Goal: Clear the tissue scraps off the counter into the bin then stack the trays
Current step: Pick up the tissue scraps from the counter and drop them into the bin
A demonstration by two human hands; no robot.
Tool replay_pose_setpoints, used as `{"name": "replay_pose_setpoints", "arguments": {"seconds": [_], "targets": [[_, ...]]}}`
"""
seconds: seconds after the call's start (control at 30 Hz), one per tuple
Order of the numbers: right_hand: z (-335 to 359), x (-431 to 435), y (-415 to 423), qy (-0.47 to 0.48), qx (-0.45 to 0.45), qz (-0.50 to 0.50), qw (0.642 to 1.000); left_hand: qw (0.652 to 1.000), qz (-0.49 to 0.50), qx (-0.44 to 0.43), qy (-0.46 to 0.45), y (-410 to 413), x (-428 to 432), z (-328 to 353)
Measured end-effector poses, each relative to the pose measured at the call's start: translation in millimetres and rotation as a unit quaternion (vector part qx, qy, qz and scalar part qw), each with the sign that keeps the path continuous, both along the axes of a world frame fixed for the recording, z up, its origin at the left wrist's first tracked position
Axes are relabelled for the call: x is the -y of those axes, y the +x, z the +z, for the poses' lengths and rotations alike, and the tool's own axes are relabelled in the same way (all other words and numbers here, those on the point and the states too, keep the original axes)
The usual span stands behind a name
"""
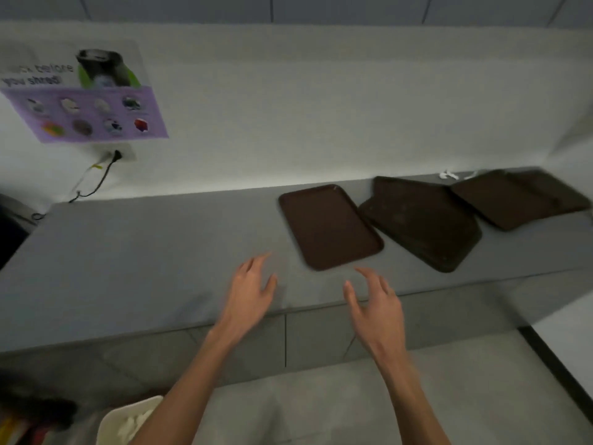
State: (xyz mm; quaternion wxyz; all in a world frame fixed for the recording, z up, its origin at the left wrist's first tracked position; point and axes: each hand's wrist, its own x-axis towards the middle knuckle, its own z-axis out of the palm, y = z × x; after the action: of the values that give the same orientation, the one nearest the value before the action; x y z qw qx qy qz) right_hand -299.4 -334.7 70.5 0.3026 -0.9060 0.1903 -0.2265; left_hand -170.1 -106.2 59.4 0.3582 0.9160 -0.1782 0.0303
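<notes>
Three dark brown trays lie flat on the grey counter: a near tray, a middle tray and a far tray at the right. Small white tissue scraps sit by the wall behind the far tray. My left hand hovers open over the counter's front edge, just left of the near tray. My right hand is open too, just below that tray's near corner. Neither hand touches a tray. A white bin with crumpled tissue inside stands on the floor at the lower left.
A purple poster hangs on the white wall at left, above a socket with a black cable running down to the counter's left end. Dark, blurred objects fill the bottom-left corner.
</notes>
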Motion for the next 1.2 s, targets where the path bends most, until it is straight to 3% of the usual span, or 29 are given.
{"name": "replay_pose_setpoints", "arguments": {"seconds": [0.33,0.63,0.93,1.2], "targets": [[-7.5,229.5,-19.5,0.020,-0.021,-0.104,0.994,0.994,-0.109,-0.014,0.009,16.2,253.2,-3.5],[-34.8,423.9,35.1,0.025,-0.055,-0.161,0.985,0.982,-0.186,-0.023,0.036,106.4,476.1,-34.6],[-40.9,613.3,129.6,0.048,-0.088,-0.142,0.985,0.971,-0.212,-0.054,0.093,213.4,682.5,-44.5],[-77.8,772.6,233.3,0.047,-0.115,-0.058,0.991,0.968,-0.198,-0.062,0.144,301.8,835.3,-81.7]]}}
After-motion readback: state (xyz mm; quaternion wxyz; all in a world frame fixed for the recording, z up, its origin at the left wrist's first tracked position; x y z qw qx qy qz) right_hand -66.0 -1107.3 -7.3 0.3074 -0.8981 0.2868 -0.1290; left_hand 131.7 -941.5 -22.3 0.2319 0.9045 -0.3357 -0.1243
